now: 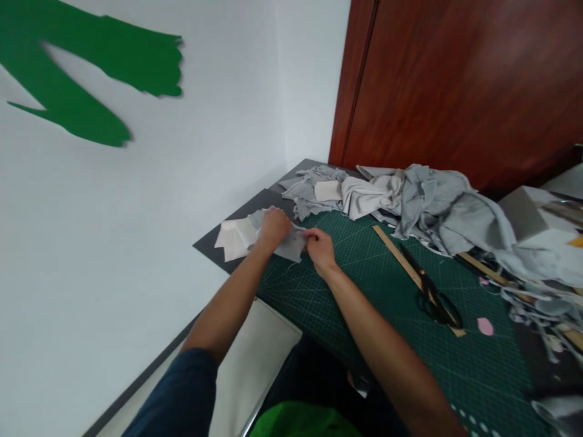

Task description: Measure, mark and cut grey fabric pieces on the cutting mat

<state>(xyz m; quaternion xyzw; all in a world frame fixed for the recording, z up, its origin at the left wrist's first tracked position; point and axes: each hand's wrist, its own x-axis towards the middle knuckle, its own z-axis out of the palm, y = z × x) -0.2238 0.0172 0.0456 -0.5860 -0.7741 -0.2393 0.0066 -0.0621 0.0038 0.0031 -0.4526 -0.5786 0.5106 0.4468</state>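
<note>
A grey piece of fabric (290, 247) lies over the left end of the green cutting mat (355, 267). My left hand (275, 227) is closed on its upper part, fingers mostly hidden behind the knuckles. At the cloth's right edge, my right hand (320, 250) pinches the border between thumb and fingers. Off-white fabric pieces (237, 238) lie to the left, partly under or beside the grey cloth; which one I cannot tell.
Crumpled grey cloth (423, 200) is heaped along the back. Black scissors (432, 294) rest across a wooden ruler (396, 255) to the right. Nearby are a pink scrap (485, 326), tangled fabric strips (546, 303) and a white box (523, 212). A wall borders the left side.
</note>
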